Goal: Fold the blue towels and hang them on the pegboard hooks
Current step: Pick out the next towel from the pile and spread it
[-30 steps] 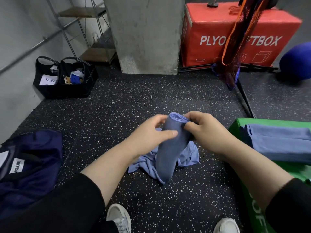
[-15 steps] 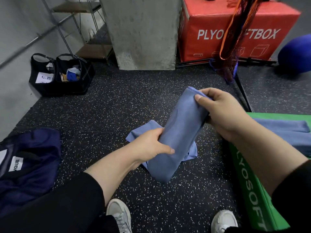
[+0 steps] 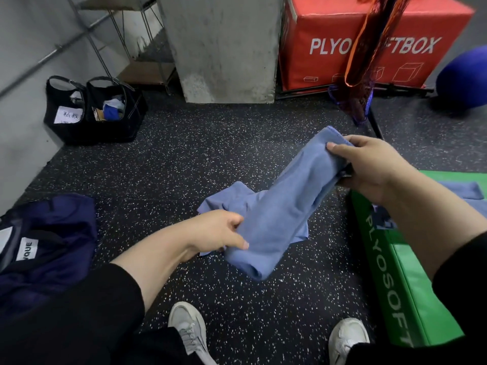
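1. two hands hold one folded blue towel [image 3: 279, 206] in the air over the speckled floor [image 3: 184, 159] — it slants from 1 o'clock down to 6 o'clock.
2. right hand [image 3: 369, 167] grips the towel's upper end, fingers [image 3: 340, 148] curled over the folded edge and clamped on the cloth.
3. left hand [image 3: 218, 233] pinches the towel's lower part from the 9 o'clock side, thumb on top and fingers clamped on the fabric.
4. a second, crumpled blue towel [image 3: 232, 198] lies on the floor just behind and under the held one.
5. more folded blue towels [image 3: 458, 189] rest on top of the green soft box [image 3: 395, 272] at 3 o'clock, partly hidden by the right forearm.
6. at 12 to 1 o'clock stand a concrete pillar [image 3: 224, 46] and a red plyo box [image 3: 329, 35] — an orange-edged mesh strip [image 3: 369, 56] hangs in front of the red box.
7. two black bags [image 3: 92, 109] sit at 10 o'clock by the wall; a navy garment [image 3: 47, 246] lies at 8 o'clock.
8. two white shoes [image 3: 189, 330] show at 6 o'clock.
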The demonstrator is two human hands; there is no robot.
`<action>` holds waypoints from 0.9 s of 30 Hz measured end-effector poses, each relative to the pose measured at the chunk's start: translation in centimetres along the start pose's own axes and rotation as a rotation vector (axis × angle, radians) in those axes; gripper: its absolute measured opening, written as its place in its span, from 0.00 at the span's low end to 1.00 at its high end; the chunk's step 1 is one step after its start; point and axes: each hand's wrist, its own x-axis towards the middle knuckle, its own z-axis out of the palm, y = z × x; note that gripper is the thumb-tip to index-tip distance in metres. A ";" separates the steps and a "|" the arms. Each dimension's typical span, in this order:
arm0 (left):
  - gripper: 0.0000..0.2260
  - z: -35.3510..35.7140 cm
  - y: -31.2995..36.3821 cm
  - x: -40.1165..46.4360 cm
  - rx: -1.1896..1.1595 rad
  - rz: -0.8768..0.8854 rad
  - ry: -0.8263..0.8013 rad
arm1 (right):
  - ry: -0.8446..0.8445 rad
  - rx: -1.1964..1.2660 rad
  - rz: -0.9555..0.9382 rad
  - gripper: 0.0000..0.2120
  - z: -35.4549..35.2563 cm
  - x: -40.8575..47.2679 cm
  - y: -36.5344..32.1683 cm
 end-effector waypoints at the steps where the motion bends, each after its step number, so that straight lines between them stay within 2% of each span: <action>1: 0.12 -0.1 -0.2 0.1 0.009 -0.026 0.080 | 0.005 -0.010 0.016 0.02 -0.3 0.1 0.2; 5: 0.07 -1.2 -0.1 0.0 -0.338 -0.054 0.226 | 0.027 -0.031 0.068 0.03 -1.3 0.5 1.1; 8: 0.02 -1.9 -0.1 0.0 -0.622 0.007 0.411 | 0.014 0.016 0.102 0.03 -1.9 0.6 1.6; 11: 0.07 -2.6 0.3 -0.2 -0.955 0.073 0.549 | -0.041 0.123 0.118 0.04 -2.1 0.7 1.9; 13: 0.12 -3.0 0.5 -0.3 -1.078 0.116 0.477 | -0.090 0.221 0.122 0.04 -1.9 0.5 2.0; 15: 0.20 -3.1 0.5 -0.2 -1.087 0.136 0.391 | -0.125 0.250 0.128 0.04 -1.8 0.4 2.1; 17: 0.22 -3.1 0.6 0.0 -1.044 0.142 0.404 | -0.123 0.187 0.132 0.03 -2.0 0.6 2.5; 23: 0.10 -3.7 -0.2 0.8 -0.956 0.084 0.523 | -0.039 0.059 0.207 0.03 -3.1 0.9 3.4; 27: 0.08 -3.7 -0.6 1.2 -0.936 0.061 0.547 | -0.025 0.048 0.199 0.04 -2.8 0.7 3.9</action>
